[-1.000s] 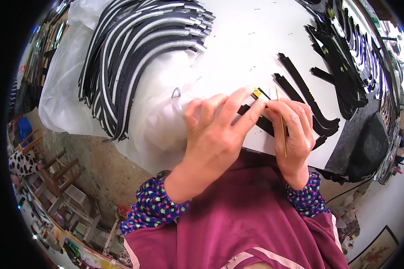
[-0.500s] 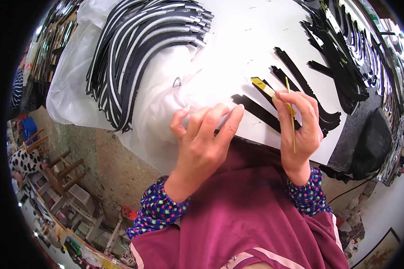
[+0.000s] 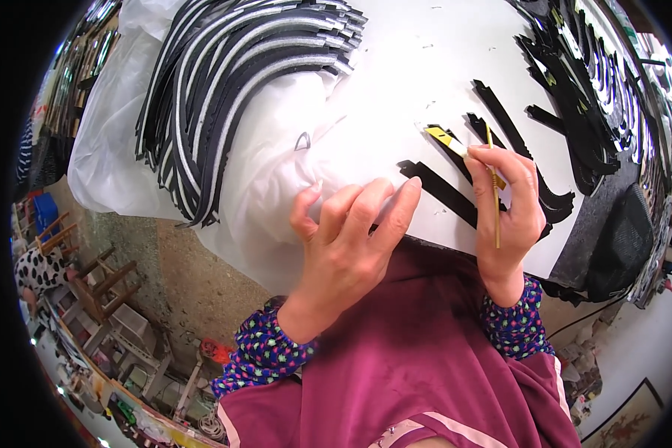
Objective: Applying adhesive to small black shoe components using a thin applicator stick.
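Note:
My right hand (image 3: pixel 511 198) is closed around a thin yellow stick (image 3: pixel 496 216) with a coiled part at its middle. A flat yellow piece with a white end (image 3: pixel 442 136) juts from between the thumb and forefinger; its exact kind cannot be told. Left of it, my left hand (image 3: pixel 351 239) hovers over or rests on the white sheet, its bent fingers apart and nothing visible in them. Its index fingertip is close to the end of a black strip (image 3: pixel 444 190). Further black strips (image 3: pixel 500 112) lie fanned out beyond my right hand.
Curved black strips with white-grey edging (image 3: pixel 235 89) are heaped on translucent plastic sheeting (image 3: pixel 112 149) at the far left. More black strips (image 3: pixel 575 127) pile up at the right, near a dark mesh-like thing (image 3: pixel 635 224). Small scraps dot the white sheet (image 3: pixel 396 97). Wooden stools (image 3: pixel 101 287) stand on the floor.
The view has shifted slightly. The yellow piece in my right hand has turned a little, and the stick now stands more upright. The left hand keeps its bent pose.

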The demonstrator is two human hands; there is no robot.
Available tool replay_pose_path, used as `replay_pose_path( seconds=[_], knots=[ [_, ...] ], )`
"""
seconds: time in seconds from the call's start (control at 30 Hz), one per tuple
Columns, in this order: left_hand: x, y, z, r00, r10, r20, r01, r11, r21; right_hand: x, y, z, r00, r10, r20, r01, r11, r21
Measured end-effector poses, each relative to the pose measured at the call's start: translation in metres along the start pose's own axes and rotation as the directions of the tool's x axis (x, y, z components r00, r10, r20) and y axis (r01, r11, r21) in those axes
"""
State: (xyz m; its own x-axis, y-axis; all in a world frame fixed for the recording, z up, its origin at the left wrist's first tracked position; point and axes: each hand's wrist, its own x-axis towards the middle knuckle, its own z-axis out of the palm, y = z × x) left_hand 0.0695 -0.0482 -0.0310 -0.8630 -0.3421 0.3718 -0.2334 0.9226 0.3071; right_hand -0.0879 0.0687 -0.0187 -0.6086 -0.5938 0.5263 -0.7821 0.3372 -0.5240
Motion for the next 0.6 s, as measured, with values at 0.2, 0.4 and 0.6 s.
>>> replay_pose_path(
  seconds=[0.2,0.4,0.6],
  knots=[
    [0.007,0.006,-0.002,0.996,0.075,-0.047,-0.071,0.995,0.072,-0.001,0.001,-0.002,0.927,0.375,-0.011,-0.34,0.854,0.394],
    [0.027,0.028,0.014,0.996,0.073,-0.052,-0.069,0.995,0.076,-0.004,0.003,-0.002,0.944,0.33,-0.01,-0.29,0.845,0.449],
    [0.033,0.033,0.02,0.995,0.098,-0.008,-0.096,0.989,0.114,-0.005,0.003,-0.004,0.93,0.361,-0.067,-0.287,0.83,0.479]
  ],
)
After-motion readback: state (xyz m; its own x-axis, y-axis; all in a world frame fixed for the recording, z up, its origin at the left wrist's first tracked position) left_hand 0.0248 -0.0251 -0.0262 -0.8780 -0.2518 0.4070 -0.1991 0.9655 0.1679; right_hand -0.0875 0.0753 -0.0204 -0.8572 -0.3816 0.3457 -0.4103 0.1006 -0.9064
